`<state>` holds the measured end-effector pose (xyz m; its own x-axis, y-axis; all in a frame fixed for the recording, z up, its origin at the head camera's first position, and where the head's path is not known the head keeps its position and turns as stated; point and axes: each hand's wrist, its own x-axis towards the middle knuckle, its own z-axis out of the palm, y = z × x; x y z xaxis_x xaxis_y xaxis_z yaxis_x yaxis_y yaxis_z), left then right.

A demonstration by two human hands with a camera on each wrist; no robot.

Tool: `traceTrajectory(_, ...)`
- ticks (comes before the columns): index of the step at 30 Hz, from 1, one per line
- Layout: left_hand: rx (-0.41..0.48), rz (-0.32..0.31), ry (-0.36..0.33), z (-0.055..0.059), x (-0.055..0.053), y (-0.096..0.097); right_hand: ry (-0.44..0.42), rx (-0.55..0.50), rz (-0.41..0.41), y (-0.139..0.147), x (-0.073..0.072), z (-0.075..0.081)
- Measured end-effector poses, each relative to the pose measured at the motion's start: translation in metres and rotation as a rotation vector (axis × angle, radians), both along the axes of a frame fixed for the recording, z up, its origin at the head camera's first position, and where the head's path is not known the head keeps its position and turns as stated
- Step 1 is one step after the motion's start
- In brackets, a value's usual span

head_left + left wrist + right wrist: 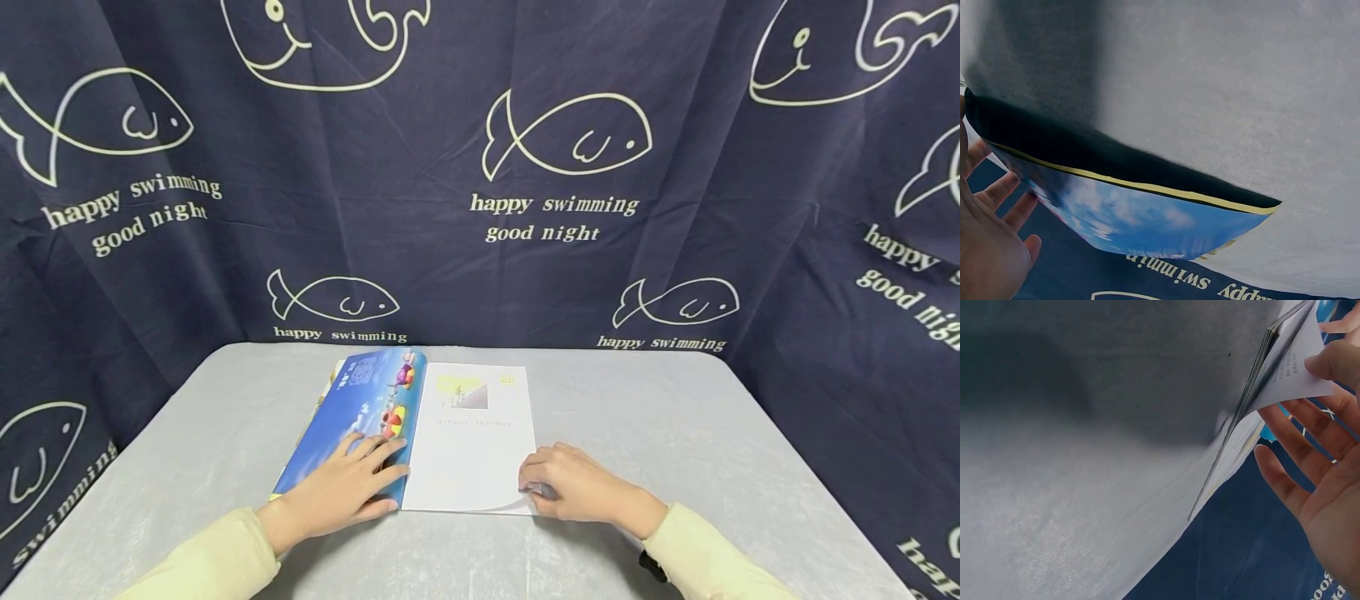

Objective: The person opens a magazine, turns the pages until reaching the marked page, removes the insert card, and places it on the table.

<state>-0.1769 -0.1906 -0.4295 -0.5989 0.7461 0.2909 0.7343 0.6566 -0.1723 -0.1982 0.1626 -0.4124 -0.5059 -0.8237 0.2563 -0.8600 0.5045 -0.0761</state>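
Note:
An open picture book lies on the table, its blue inside cover (pixel 322 450) on the left and a white page (pixel 468 467) on the right. That page carries a small picture near its top and a line of faint print. My left hand (pixel 341 492) rests with fingers spread on the blue side, close to the spine. At the lower right corner my right hand (pixel 577 492) pinches the white page between thumb and fingers. In the right wrist view, the page corner (pixel 1300 375) curls up from the pages beneath, and print shows on its underside.
The table (pixel 645 408) has a pale grey cover. Behind it and at both sides hangs a dark blue curtain (pixel 442 275) with fish drawings and lettering. A small black object (pixel 652 567) shows under the right sleeve.

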Motion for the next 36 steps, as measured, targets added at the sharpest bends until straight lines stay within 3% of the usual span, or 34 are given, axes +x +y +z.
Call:
traceTrajectory(12,-0.024,0.042,-0.034,0.001,0.001,0.003,0.039,-0.032,0.007,0.002,-0.003,0.002)
traceTrajectory(36,-0.039,0.115,-0.003,-0.002,0.003,0.009,0.131,-0.129,0.021,-0.001,-0.007,0.01)
